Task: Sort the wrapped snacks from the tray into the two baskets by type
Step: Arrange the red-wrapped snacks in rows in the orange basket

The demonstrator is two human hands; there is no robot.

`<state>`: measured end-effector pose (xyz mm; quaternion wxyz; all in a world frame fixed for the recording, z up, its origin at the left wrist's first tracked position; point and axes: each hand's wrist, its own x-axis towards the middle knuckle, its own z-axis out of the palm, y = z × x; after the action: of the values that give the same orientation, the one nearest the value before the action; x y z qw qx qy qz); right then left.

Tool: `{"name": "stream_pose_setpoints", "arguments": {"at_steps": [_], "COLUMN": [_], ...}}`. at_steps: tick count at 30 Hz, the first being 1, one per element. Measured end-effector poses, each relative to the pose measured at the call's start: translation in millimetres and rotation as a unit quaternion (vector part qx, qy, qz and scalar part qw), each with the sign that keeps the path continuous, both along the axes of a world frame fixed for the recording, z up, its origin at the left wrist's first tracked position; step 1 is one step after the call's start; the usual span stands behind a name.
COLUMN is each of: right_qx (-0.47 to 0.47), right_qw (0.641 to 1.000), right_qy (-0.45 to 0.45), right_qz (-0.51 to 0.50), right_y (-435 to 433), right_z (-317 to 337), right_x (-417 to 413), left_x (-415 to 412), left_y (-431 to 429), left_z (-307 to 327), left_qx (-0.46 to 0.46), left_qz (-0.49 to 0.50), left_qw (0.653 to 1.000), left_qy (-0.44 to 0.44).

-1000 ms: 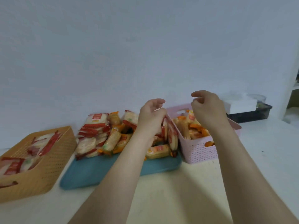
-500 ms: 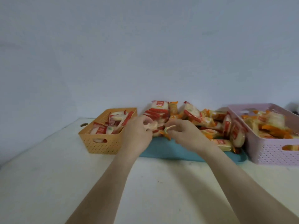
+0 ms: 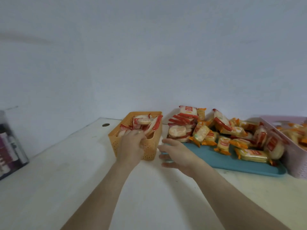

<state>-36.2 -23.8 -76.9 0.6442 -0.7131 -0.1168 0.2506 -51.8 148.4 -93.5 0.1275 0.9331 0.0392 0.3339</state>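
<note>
White table [image 3: 83,180]: orange basket [image 3: 113,144], tray [image 3: 216,157], pink basket [image 3: 296,165].

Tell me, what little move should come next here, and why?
Probably the right hand reaching for a red-wrapped snack at the pile's near edge: it hangs open over a corner of the blue tray, while the left hand is busy at the orange basket, which holds red-wrapped ones.

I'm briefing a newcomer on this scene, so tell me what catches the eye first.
A heap of red- and orange-wrapped snacks lies on the teal tray at centre right. Left of it the left hand reaches into the orange basket of red-wrapped packs, while the right hand hovers open at the tray's left end.
</note>
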Motion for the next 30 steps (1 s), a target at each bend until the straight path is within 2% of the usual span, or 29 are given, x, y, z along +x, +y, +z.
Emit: {"name": "stream_pose_setpoints", "arguments": {"at_steps": [7,13,19,24,30], "right_qx": [0.016,0.029,0.009,-0.052,-0.168], "right_qw": [0.999,0.992,0.967,0.955,0.928], "right_qy": [-0.035,-0.124,-0.227,-0.262,-0.3], "right_qz": [-0.025,-0.022,-0.112,-0.127,-0.142], "right_y": [-19.0,-67.3,-124.1,-159.4,-170.2], "right_z": [13.1,30.8,21.5,8.3,4.3], "right_x": [-3.7,-30.7,-54.5,-61.8,-56.7], "left_x": [-42.0,-60.3,-70.9,-75.1,-75.3], "left_y": [-36.8,-91.0,-153.4,-191.8,-206.0], "left_z": [7.2,17.7,6.9,-7.5,6.3], "left_qx": [0.059,0.124,0.147,0.168,0.176], "left_qz": [-0.148,-0.241,-0.292,-0.321,-0.297], "left_qw": [0.983,0.954,0.938,0.929,0.938], "left_qy": [-0.093,-0.128,-0.111,-0.078,-0.004]}}
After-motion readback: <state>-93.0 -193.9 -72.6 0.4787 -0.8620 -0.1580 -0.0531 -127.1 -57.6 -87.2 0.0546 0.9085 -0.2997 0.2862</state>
